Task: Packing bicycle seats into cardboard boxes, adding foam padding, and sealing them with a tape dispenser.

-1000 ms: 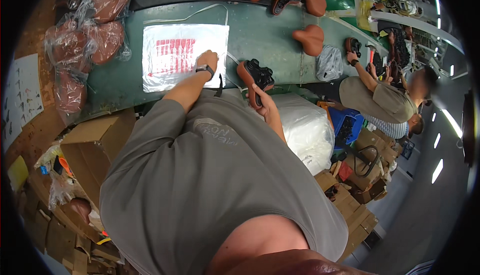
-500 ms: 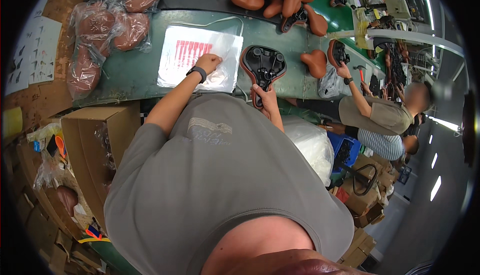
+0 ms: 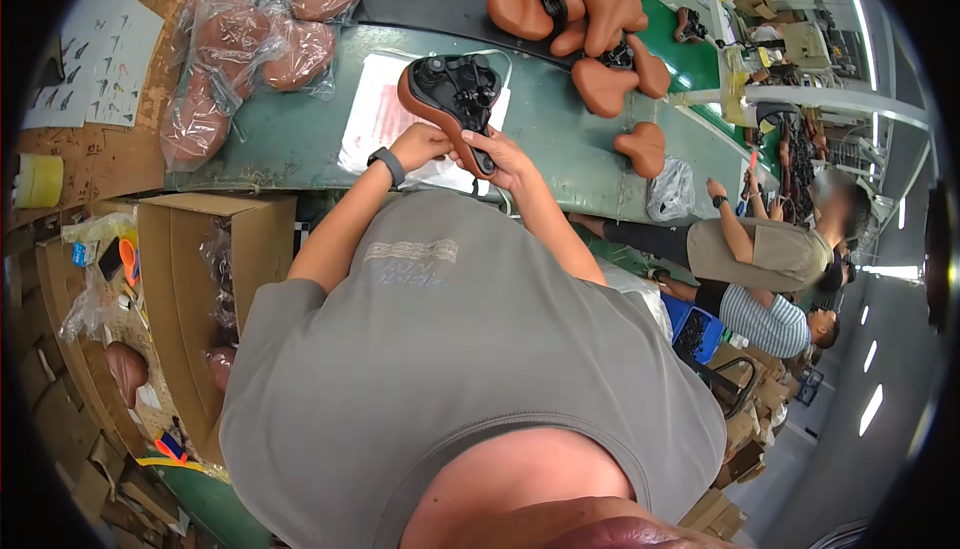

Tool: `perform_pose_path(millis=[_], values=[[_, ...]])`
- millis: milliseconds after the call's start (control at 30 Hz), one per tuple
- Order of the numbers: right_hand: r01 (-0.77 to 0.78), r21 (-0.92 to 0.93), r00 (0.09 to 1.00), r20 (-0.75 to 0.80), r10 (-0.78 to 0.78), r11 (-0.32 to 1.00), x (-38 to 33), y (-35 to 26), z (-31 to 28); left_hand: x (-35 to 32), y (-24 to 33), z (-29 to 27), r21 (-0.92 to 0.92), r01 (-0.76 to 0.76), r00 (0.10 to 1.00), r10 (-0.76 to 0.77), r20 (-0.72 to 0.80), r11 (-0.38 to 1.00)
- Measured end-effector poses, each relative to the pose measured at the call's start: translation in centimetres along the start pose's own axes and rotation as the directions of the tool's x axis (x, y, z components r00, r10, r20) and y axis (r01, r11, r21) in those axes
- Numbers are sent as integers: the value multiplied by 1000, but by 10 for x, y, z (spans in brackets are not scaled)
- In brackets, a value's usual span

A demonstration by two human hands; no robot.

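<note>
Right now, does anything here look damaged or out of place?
No damage shows on the saddle held underside-up in the right hand. Only the crumpled translucent bag looks untidy, bunched near the edge of the green table.

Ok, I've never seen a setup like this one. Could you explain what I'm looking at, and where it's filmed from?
There is no robot here, just a person's two bare hands. The fisheye camera sits on their head and looks down, so straight edges bend near the rim. The right hand grips a brown bicycle saddle by its narrow end, black underside facing up. The left hand is close beside it; whether it touches is hard to tell. Below lies a white sheet with red print on a green table. Plastic-wrapped saddles are at left, unwrapped ones at right. Another person stands farther right.
</note>
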State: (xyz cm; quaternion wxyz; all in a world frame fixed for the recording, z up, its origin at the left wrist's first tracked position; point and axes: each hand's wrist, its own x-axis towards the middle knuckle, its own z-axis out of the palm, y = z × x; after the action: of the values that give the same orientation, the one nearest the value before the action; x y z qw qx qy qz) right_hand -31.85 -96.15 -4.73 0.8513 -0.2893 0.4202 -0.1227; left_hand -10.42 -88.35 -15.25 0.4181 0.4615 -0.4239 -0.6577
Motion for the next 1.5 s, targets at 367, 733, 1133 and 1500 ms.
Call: perform_pose_path(millis=[367, 733, 1133, 1500], values=[[132, 427, 991, -31, -132, 894, -21, -6, -5, -101, 93, -65, -815, -533, 812, -133, -568, 226], [-112, -989, 884, -145, -445, 98, -59, -64, 56, -17, 163, 0, 128, -384, 619, 358, -699, 914], [569, -755, 748, 310, -587, 326, 38, -54, -5, 52, 143, -32, -255, -85, 878, -49, -477, 963], [103, -731, 342, -611, -714, 674, 82, -76, -277, 102, 141, -223, 276, -238, 143, 315, -938, 931]])
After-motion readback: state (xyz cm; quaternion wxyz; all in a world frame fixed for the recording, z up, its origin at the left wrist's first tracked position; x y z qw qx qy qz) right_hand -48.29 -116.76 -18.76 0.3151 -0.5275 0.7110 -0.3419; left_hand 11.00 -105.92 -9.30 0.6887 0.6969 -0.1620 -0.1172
